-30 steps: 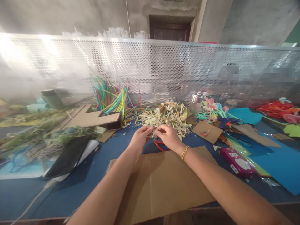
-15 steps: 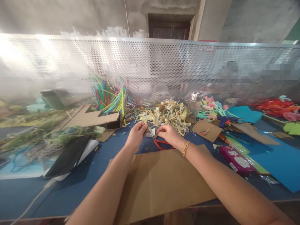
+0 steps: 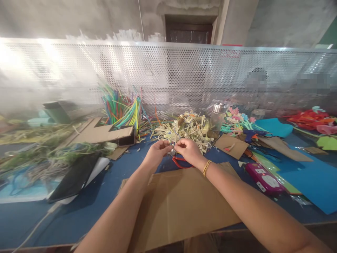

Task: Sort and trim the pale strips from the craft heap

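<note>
My left hand (image 3: 156,154) and my right hand (image 3: 188,151) meet fingertip to fingertip over the blue table, both pinched on a small pale piece (image 3: 172,150) that is too small to name. A gold bracelet (image 3: 205,167) is on my right wrist. Just beyond the fingers lies a heap of cream-coloured strips (image 3: 188,129). Red-handled scissors (image 3: 180,162) lie under my right hand. A sheet of brown cardboard (image 3: 181,203) lies beneath my forearms.
A bundle of coloured straws (image 3: 122,107) stands at the back left, by a cardboard cutout (image 3: 101,133). A glass jar with a metal lid (image 3: 218,117), paper flowers (image 3: 238,121), a magenta device (image 3: 264,178) and blue sheets (image 3: 310,182) lie right. A perforated metal screen (image 3: 184,70) closes the back.
Half a second ago my hands were a little apart with the small piece stretched between them; now the fingertips have come back together, close to the strip heap.
</note>
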A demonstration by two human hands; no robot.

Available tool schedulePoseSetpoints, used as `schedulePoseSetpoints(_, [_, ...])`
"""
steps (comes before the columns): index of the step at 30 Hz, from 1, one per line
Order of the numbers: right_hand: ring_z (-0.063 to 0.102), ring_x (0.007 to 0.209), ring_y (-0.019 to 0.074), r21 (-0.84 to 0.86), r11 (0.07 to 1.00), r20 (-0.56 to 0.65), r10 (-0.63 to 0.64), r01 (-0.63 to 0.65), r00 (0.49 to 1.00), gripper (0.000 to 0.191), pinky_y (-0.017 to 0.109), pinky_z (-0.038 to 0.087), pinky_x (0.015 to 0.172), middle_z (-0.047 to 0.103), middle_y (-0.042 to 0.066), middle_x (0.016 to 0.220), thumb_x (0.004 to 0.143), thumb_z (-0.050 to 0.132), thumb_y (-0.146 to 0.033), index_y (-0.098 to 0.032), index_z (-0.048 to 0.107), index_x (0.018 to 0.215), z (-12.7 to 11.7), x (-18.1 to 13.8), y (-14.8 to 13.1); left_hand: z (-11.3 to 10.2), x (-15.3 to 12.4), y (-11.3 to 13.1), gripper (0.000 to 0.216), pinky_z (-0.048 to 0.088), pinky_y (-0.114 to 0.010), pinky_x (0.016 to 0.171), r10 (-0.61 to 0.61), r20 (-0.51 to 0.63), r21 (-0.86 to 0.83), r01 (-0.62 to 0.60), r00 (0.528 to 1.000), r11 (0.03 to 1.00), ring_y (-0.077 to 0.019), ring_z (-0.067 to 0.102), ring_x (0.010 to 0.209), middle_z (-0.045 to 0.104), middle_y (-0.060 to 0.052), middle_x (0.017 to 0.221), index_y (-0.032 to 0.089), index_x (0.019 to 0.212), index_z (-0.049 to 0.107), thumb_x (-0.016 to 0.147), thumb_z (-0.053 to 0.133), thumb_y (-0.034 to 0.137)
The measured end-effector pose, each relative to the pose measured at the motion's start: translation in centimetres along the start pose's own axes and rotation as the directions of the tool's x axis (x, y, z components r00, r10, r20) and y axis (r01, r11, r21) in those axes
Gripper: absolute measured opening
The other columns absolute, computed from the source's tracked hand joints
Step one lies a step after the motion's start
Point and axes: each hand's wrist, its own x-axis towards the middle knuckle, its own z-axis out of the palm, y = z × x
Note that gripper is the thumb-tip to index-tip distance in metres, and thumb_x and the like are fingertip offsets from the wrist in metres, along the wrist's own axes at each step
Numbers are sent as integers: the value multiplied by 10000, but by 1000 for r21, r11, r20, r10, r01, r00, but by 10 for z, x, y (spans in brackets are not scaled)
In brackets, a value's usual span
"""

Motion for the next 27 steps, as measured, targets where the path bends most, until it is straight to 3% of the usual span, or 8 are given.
schedulePoseSetpoints(8, [575, 615, 128, -7, 998, -74, 55, -55, 996, 129, 234, 422, 591, 641, 1, 646, 748, 579, -275, -177, 603, 668, 0, 3, 1, 0, -1, 1, 433, 391, -211, 593, -84, -1, -84, 83, 996, 993, -89, 567, 622, 645, 10, 730, 168, 879, 609, 526, 849, 241])
schedulePoseSetpoints(17, [624, 664, 149, -146, 989, -27, -20, 15, 999, 83, 251, 442, 632, 695, 27, 705, 728, 597, -228, -178, 641, 679, -2, -4, -11, -1, 0, 1, 430, 406, -209, 591, -60, -38, -59, 58, 998, 997, -94, 576, 627, 647, 9, 716, 167, 879, 601, 536, 844, 256])
schedulePoseSetpoints(27, [603, 654, 135, -149, 987, -46, -60, 53, 997, 76, 238, 433, 633, 663, 8, 677, 728, 569, -192, -180, 599, 660, -3, -1, -6, 1, 0, -2, 354, 420, -226, 629, -47, 61, -37, 49, 997, 998, -102, 562, 650, 626, 12, 715, 168, 795, 600, 551, 831, 281])
